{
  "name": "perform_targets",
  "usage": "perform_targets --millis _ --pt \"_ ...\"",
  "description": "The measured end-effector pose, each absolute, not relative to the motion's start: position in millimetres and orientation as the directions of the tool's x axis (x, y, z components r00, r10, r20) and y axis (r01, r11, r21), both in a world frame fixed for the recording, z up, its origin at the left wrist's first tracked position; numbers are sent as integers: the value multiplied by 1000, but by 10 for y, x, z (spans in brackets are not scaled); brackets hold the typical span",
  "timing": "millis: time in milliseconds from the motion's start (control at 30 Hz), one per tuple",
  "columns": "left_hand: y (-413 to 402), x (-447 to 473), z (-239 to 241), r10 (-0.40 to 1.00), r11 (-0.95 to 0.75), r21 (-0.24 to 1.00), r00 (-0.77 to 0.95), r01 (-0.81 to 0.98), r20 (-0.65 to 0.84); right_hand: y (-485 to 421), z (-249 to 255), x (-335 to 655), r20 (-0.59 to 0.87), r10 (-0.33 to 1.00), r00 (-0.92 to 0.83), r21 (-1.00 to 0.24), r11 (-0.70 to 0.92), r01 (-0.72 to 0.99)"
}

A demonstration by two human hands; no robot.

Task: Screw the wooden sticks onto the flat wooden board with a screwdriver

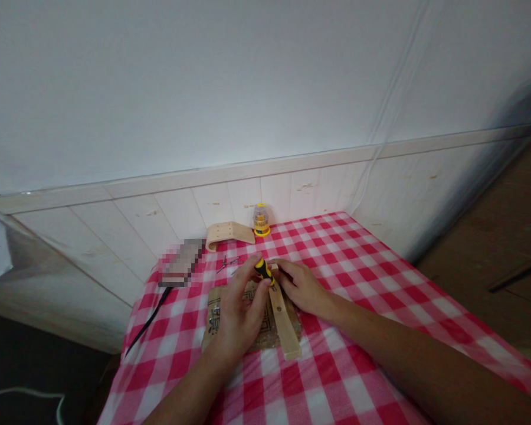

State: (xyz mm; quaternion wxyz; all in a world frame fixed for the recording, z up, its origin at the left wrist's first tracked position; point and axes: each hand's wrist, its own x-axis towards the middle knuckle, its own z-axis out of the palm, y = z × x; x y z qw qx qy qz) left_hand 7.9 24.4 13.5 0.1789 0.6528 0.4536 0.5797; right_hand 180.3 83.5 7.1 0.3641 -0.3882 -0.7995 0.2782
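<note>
A screwdriver (264,270) with a black and yellow handle is held between the thumb and fingers of my left hand (236,316). It tilts down toward the upper part of a long pale wooden piece (286,332), where its tip meets or nearly meets a screw spot. Another dark round screw or hole shows lower on that wood. Closed around the far end of the wooden piece is my right hand (303,287), its fingertips partly hidden. Under the wood lies a brown printed packet (215,324).
Several dark screws (228,262) lie beyond my left hand. A curved wooden part (230,232) and a clear container with yellow base (261,221) stand by the wall. At left is a blurred-out flat object (181,262) with a black cable (150,319). A checked cloth (336,378) covers the table.
</note>
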Motion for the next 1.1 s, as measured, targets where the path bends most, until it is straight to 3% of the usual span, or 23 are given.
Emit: perform_targets --millis 367,1100 --pt "315 77 85 796 -494 773 -150 398 587 847 34 1804 365 824 -434 -737 540 406" --pt "266 79 124 806 -490 765 -116 418 580 843 65 1801 353 827 -439 -731 536 423"
